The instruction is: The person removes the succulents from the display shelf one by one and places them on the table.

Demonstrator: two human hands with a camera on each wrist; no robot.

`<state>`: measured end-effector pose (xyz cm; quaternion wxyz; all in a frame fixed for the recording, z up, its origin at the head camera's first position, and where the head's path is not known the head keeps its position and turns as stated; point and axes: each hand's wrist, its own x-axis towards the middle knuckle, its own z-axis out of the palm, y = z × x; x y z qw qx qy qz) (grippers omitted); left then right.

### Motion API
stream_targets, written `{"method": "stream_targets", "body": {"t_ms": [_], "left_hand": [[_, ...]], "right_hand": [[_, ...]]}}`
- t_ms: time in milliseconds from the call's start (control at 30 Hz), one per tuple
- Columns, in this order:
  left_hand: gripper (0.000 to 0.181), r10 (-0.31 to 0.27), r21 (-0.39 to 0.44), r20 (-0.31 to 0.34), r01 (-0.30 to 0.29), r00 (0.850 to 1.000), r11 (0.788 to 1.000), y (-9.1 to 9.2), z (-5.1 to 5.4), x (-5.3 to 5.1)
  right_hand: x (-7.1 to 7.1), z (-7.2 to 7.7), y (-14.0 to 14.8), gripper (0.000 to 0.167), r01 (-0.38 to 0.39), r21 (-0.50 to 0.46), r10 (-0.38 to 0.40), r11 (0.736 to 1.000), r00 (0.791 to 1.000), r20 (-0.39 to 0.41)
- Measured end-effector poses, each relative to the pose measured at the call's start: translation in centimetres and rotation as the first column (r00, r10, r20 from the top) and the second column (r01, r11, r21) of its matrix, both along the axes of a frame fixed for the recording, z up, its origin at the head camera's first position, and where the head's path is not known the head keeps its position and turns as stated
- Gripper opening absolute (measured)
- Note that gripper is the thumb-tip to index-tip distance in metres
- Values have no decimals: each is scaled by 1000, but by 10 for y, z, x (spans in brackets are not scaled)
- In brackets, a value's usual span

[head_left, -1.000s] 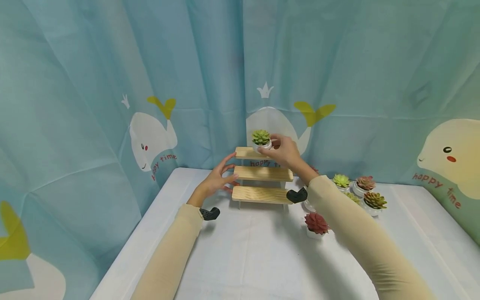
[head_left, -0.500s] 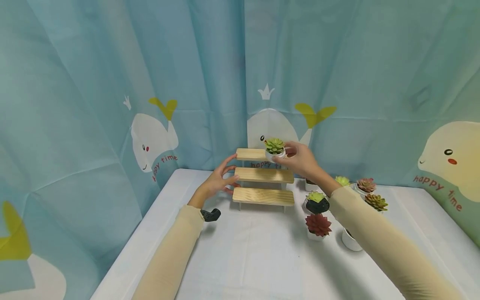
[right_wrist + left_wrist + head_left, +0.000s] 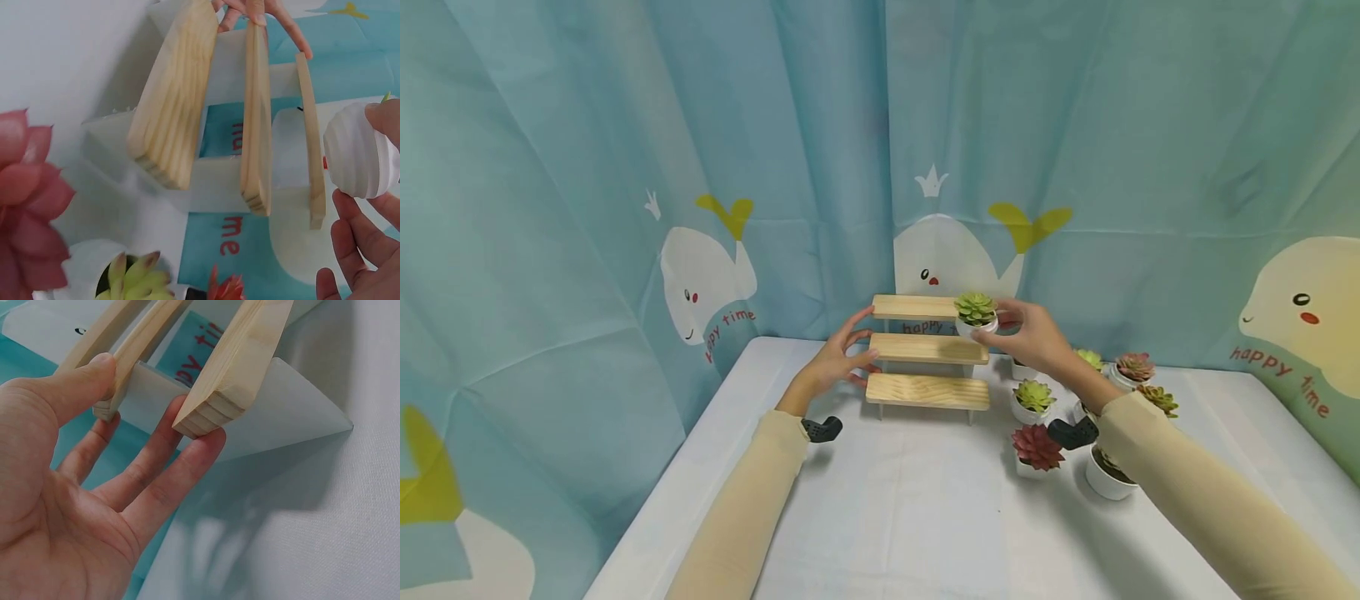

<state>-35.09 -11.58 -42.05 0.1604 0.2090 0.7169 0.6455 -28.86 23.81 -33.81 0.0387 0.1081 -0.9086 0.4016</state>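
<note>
In the head view, my right hand holds a small green potted succulent upright, at the right end of the top shelf. The right wrist view shows its white ribbed pot between thumb and fingers, apart from that shelf's end. A three-tier wooden shelf stand stands on the table. My left hand touches its left ends with spread, fairly straight fingers. In the left wrist view, the thumb of my left hand rests on the middle board and two fingertips touch the lowest board.
Right of the stand are a red succulent, a light green succulent, a white pot and several others, partly behind the right arm. A whale-print curtain hangs behind the white table.
My right hand has moved the green potted succulent rightward and down along the top shelf, from near its middle to its right end. The left hand and the stand have stayed put.
</note>
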Motion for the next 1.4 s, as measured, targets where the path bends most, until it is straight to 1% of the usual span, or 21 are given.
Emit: {"method": "stream_targets", "body": {"t_ms": [167, 433, 600, 767, 900, 1100, 1233, 1400], "left_hand": [[78, 4, 0, 3, -4, 1000, 1000, 0, 0, 0], [78, 4, -5, 2, -4, 1000, 1000, 1, 1, -1], [79, 3, -2, 9, -3, 1000, 1000, 0, 2, 0], [79, 9, -3, 8, -9, 1000, 1000, 0, 3, 0], [79, -2, 2, 10, 2, 1000, 1000, 0, 2, 0], [79, -7, 5, 16, 7, 1000, 1000, 1, 2, -1], [79, -9, 6, 14, 9, 1000, 1000, 1, 2, 0], [79, -3, 4, 10, 3, 1000, 1000, 1, 3, 1]], "right_hand": [[4, -2, 7, 92, 12, -30, -10, 999, 999, 43], [12, -3, 14, 88, 1, -41, 0, 999, 1000, 26], [14, -4, 21, 85, 2, -28, -1, 1000, 1000, 27], [18, -5, 29, 84, 7, 18, -7, 1000, 1000, 15], [24, -5, 38, 87, 13, 41, -14, 999, 1000, 15], [36, -5, 54, 90, 34, 25, -34, 999, 999, 27], [47, -4, 66, 90, 54, 46, -55, 997, 998, 17], [60, -7, 87, 85, 81, 71, -82, 994, 997, 13]]}}
